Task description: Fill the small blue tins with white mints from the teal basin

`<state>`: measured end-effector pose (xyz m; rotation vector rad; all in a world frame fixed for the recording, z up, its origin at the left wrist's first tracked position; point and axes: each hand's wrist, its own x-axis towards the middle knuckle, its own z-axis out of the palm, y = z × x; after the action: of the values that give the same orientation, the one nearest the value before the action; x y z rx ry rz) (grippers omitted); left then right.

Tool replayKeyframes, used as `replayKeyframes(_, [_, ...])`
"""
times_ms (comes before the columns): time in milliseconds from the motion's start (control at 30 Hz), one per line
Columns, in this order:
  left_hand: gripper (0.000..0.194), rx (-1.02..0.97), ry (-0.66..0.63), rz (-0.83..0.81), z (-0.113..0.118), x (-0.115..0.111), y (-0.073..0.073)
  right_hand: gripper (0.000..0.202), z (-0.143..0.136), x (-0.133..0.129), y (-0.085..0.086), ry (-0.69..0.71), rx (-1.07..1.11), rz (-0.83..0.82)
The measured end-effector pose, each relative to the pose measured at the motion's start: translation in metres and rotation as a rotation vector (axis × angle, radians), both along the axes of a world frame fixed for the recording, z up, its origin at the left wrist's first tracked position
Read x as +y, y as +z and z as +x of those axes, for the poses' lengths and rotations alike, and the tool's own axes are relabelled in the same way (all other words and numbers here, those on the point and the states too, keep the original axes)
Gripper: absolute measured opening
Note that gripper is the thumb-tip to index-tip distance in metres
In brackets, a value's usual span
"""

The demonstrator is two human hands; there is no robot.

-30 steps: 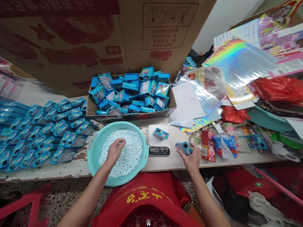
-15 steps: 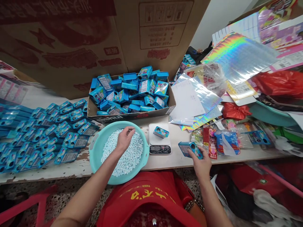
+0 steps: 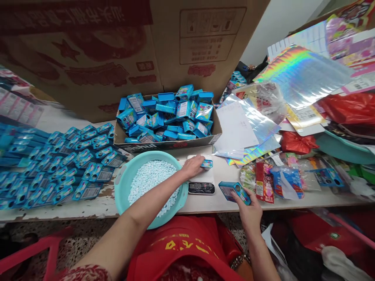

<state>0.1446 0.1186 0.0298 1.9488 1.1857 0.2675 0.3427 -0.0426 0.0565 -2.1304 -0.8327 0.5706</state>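
Blue box (image 3: 227, 192), tilted lengthwise, holed end (image 3: 239, 190) up and right, fills the right grip (image 3: 252, 210); left grip (image 3: 193, 167) unclear.

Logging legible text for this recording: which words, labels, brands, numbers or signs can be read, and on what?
"汕头市", upside down, on the big cardboard box; its other print is too blurred.
Blue boxes: labels too small.
Low carton: lettering unclear.
Scale: display too small.
Red apron: yellow characters, unclear.
Packets: too small.
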Motion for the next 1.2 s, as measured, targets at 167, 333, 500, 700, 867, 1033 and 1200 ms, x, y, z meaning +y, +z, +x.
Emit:
replayKeyframes(167, [0.043, -0.195, 0.373, 0.110, -0.071, -0.014, 0.044, 0.065, -0.005, 0.008, -0.001, -0.082, 0.105, 0.062])
replayKeyframes(333, [0.046, 0.065, 0.815, 0.139, -0.208, -0.065, 0.096, 0.062, -0.011, 0.021, -0.012, -0.227, 0.527, 0.128])
replayKeyframes(500, [0.039, 0.712, 0.964, -0.025, -0.308, -0.129, 0.056, 0.056, -0.019, 0.039, -0.016, -0.237, 0.646, 0.151])
replayKeyframes(700, [0.040, 0.703, 1.123, -0.079, -0.326, -0.149, -0.031, 0.046, -0.053, 0.067, 0.013, -0.104, 0.714, 0.161])
replayKeyframes(867, [0.047, 0.658, 1.211, 0.089, -0.310, -0.156, -0.036, 0.039, -0.083, 0.073, 0.032, 0.097, 0.732, 0.222])
replayKeyframes(1033, [0.036, 0.347, 0.853, 0.124, -0.248, -0.143, -0.035, 0.047, -0.119, 0.062, 0.030, 0.262, 0.499, 0.137])
replayKeyframes(1200, [0.047, 0.301, 0.748, -0.058, -0.170, -0.115, -0.055, 0.047, -0.157, 0.051, 0.029, 0.544, 0.467, -0.039])
